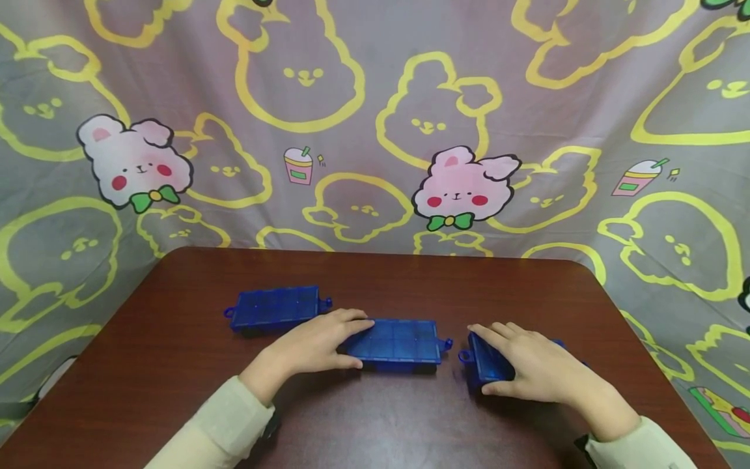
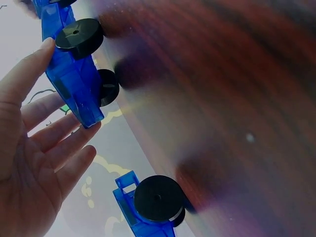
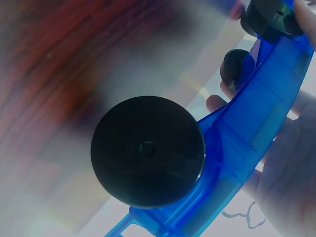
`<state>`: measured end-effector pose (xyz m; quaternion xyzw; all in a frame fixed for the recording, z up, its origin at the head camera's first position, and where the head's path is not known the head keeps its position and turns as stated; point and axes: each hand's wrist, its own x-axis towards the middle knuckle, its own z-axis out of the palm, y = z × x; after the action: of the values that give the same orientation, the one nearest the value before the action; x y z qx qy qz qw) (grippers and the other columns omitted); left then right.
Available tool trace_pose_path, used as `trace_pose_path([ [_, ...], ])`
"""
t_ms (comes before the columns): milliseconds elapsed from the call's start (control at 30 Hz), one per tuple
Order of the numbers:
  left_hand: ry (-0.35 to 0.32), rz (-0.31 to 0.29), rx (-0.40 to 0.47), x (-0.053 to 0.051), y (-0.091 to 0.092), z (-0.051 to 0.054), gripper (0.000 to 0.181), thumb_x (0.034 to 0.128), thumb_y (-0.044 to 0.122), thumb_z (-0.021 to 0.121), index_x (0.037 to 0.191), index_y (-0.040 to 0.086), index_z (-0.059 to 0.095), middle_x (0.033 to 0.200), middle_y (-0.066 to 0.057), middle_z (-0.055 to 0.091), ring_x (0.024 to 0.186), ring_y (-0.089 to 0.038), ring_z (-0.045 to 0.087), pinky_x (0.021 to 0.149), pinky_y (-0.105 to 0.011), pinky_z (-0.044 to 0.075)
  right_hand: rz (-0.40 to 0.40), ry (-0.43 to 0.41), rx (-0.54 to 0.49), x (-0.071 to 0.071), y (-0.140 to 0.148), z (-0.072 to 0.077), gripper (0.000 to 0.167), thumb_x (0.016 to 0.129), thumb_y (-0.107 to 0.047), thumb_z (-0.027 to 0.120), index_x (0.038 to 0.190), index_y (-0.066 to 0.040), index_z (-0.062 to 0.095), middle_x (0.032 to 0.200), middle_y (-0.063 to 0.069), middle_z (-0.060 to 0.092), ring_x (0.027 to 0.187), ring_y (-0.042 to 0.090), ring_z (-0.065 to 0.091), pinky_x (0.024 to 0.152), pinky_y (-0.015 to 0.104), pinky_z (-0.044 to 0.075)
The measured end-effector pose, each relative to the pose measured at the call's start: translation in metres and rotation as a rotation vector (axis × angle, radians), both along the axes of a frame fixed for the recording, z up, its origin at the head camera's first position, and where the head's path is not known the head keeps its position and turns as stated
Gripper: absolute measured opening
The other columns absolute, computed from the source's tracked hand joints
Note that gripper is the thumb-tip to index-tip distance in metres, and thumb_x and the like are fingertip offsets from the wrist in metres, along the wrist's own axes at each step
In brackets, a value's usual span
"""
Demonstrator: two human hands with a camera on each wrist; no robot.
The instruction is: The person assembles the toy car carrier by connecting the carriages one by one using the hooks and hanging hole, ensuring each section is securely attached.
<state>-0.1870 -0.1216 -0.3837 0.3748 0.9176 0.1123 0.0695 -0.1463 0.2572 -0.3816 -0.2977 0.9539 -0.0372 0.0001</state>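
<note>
Three blue plastic toy wagons with couplings at their ends are on the table. My left hand (image 1: 316,344) grips the left end of the middle wagon (image 1: 401,342), thumb on the near side and fingers on the far side. From above, my right hand (image 1: 539,366) holds the right wagon (image 1: 491,362) and covers much of it. A small gap separates the middle wagon's hook (image 1: 446,344) from the right wagon's ring (image 1: 465,356). The left wagon (image 1: 277,307) stands untouched behind my left hand. Black wheels (image 3: 148,150) show under the held wagon in the right wrist view.
The dark brown wooden table (image 1: 375,423) has rounded far corners. Behind it hangs a grey cloth (image 1: 351,143) with yellow outlines and cartoon rabbits. In the left wrist view, a wheeled wagon end (image 2: 129,202) appears below my fingers.
</note>
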Motion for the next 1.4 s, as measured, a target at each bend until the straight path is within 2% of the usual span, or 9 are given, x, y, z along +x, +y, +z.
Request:
trace_pose_path([
  [267,0.004,0.002,-0.013,0.0,0.0,0.0,0.071,0.0885,0.048,0.071,0.147,0.013,0.05,0.15,-0.01,0.049,0.137,-0.027,0.049,0.108,-0.046,0.046,-0.022,-0.032,-0.003,-0.007,-0.005,0.003,0.093,0.074,-0.065,0.076,0.147,-0.016,0.047,0.126,0.009,0.062,0.108,0.024,0.06,0.082,0.051,0.057],
  [500,-0.004,0.006,-0.006,0.001,0.0,0.001,0.07,0.0884,0.047,0.072,0.146,0.013,0.051,0.149,-0.009,0.049,0.137,-0.027,0.049,0.108,-0.047,0.046,-0.012,-0.014,-0.009,-0.014,-0.007,0.003,0.094,0.074,-0.068,0.074,0.147,-0.015,0.047,0.126,0.01,0.062,0.108,0.025,0.061,0.081,0.05,0.057],
  [933,-0.008,0.006,-0.01,0.001,-0.001,0.002,0.07,0.0887,0.047,0.072,0.146,0.013,0.051,0.15,-0.009,0.049,0.137,-0.027,0.049,0.108,-0.046,0.046,0.002,-0.005,-0.011,-0.02,-0.012,0.002,0.092,0.074,-0.062,0.078,0.146,-0.014,0.048,0.125,0.012,0.062,0.106,0.026,0.061,0.081,0.049,0.057],
  [1400,-0.008,0.006,-0.01,0.001,-0.001,0.001,0.07,0.0891,0.047,0.071,0.147,0.014,0.05,0.15,-0.009,0.048,0.138,-0.027,0.048,0.109,-0.046,0.045,-0.009,-0.042,0.0,-0.026,-0.015,0.001,0.093,0.074,-0.062,0.078,0.147,-0.013,0.046,0.127,0.013,0.062,0.108,0.028,0.061,0.084,0.053,0.056],
])
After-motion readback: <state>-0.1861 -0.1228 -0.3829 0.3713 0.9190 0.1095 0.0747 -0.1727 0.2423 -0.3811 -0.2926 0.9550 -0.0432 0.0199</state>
